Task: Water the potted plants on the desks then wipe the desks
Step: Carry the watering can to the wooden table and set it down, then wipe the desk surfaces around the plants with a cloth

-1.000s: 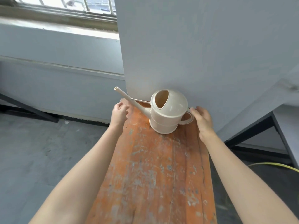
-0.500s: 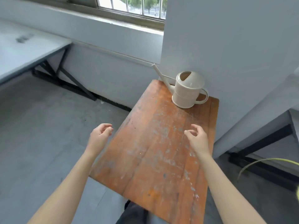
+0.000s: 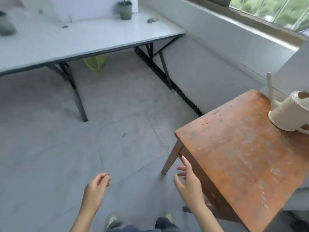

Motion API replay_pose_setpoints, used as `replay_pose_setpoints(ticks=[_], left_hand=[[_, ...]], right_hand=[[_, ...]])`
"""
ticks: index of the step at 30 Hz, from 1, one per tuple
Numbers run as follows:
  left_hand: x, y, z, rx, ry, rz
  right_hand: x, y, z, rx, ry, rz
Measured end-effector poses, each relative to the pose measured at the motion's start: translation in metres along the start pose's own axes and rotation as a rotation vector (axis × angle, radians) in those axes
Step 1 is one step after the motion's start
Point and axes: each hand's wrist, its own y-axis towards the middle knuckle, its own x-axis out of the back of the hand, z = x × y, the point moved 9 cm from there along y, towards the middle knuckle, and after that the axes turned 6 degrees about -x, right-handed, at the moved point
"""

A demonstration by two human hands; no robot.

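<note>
Head view: both hands are low in the near centre, over the grey floor, and hold nothing. The left hand has its fingers loosely curled. The right hand has its fingers spread and relaxed, and lies just beside the near-left corner of the worn wooden table, close to its leg. The cream watering can stands on the far right of that table, spout up, well apart from both hands. The potted plant sits at the far side of the white desk, across the floor to the far left. A green basket lies under that desk, and small grey items on the desktop are too blurred to identify.

Finding, as judgement: the chief risk is reaching the desk empty-handed, since the view faces the plant while the can is out at the right edge. Whether the can holds water cannot be told. A lesser risk is the right hand or a shoe catching the table leg, which could jolt the can. No wiping cloth can be identified.
</note>
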Motion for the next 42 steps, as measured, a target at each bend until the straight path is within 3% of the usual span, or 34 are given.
replay_pose_setpoints(ticks=[6, 9, 14, 24, 34, 39, 42], left_hand=[[0.12, 0.015, 0.052, 0.021, 0.083, -0.057], [0.197, 0.022, 0.066, 0.056, 0.016, -0.205], [0.269, 0.041, 0.092, 0.145, -0.092, -0.343], [0.209, 0.154, 0.062, 0.138, -0.002, -0.085], [0.159, 0.361, -0.094, -0.048, 0.009, -0.072], [0.1, 0.423, -0.135, -0.111, 0.158, 0.129], [0.102, 0.479, -0.142, -0.078, 0.188, 0.094]], right_hand=[[-0.144, -0.008, 0.089, 0.024, -0.005, 0.169], [-0.216, -0.026, 0.134, 0.121, -0.1, 0.342], [-0.26, -0.033, 0.164, 0.167, -0.22, 0.404], [-0.28, 0.078, 0.192, 0.076, -0.197, 0.319], [-0.212, 0.291, 0.268, 0.096, -0.093, 0.073], [-0.219, 0.349, 0.256, -0.022, -0.1, 0.093], [-0.231, 0.39, 0.252, -0.086, -0.129, 0.141]])
